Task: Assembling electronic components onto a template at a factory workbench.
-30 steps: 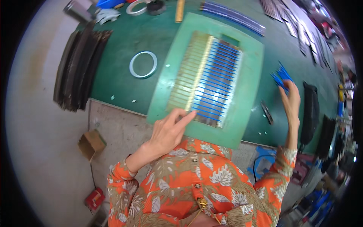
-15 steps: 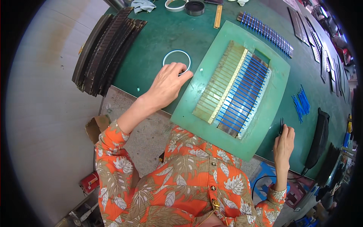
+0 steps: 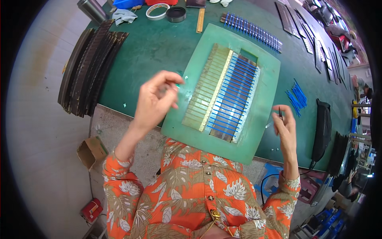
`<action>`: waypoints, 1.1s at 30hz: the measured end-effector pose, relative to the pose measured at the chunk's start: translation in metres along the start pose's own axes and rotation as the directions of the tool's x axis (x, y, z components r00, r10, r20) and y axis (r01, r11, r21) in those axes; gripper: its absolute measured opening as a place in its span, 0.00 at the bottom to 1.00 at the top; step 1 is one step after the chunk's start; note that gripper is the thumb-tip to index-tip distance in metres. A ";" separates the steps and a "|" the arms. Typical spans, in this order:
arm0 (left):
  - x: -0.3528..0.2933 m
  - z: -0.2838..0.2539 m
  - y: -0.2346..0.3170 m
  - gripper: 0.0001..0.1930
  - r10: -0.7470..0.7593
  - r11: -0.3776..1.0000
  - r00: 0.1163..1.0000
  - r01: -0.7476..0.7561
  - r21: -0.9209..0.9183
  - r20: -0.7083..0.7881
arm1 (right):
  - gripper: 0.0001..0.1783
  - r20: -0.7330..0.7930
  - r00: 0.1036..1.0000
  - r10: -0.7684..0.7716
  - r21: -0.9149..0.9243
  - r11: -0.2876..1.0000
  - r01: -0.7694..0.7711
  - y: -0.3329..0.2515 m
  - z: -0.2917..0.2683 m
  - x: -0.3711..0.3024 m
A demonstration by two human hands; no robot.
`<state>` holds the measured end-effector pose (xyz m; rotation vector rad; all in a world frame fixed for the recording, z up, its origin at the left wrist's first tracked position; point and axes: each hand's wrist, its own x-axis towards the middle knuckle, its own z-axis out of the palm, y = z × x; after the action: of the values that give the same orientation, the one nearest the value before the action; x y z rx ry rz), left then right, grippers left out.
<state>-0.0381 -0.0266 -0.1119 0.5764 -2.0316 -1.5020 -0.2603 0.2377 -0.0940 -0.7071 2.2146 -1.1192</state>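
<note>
My left hand [image 3: 156,99] hovers over the table at the left edge of a green board [image 3: 175,124]. Its thumb and fingers are curled together, slightly blurred, with a small pale bit at the tips that I cannot make out. My right hand [image 3: 287,125] is off the board's right edge, pinching slim black tweezers [image 3: 280,112]. On the board lie a brass-coloured slotted plate [image 3: 205,89] and, beside it, a dark strip [image 3: 222,134] crossed by a row of blue sticks [image 3: 232,95]. Loose blue sticks [image 3: 297,97] are heaped beyond my right hand.
Dark curved strips [image 3: 85,71] are stacked at the left. At the back stand tape rolls [image 3: 158,12], a yellow ruler [image 3: 200,20] and another strip with blue sticks [image 3: 251,32]. A black elongated case [image 3: 322,129] lies at right; more dark slotted strips [image 3: 287,20] lie far right.
My left hand has left the spot where it gripped a thin ring on the table; that ring no longer shows there. My right hand has lifted the tweezers. The whole view has shifted.
</note>
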 end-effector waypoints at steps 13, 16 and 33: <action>-0.025 0.092 0.033 0.09 -0.234 0.697 0.871 0.460 -0.550 0.432 | 0.11 0.259 0.956 -0.137 0.366 0.930 0.034 -0.054 0.037 0.001; -0.026 0.095 0.033 0.08 -0.234 0.733 0.874 0.446 -0.513 0.425 | 0.09 0.264 0.956 -0.129 0.382 0.924 0.019 -0.047 0.034 0.003; -0.064 0.053 0.048 0.20 -0.398 0.700 0.824 0.557 -0.448 0.403 | 0.05 -0.017 0.757 -0.653 -0.601 0.612 0.514 -0.009 0.057 0.054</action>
<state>-0.0247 0.0651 -0.0894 0.7196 -1.5453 -2.4999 -0.2580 0.1666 -0.1282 -1.7605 2.6327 -0.8202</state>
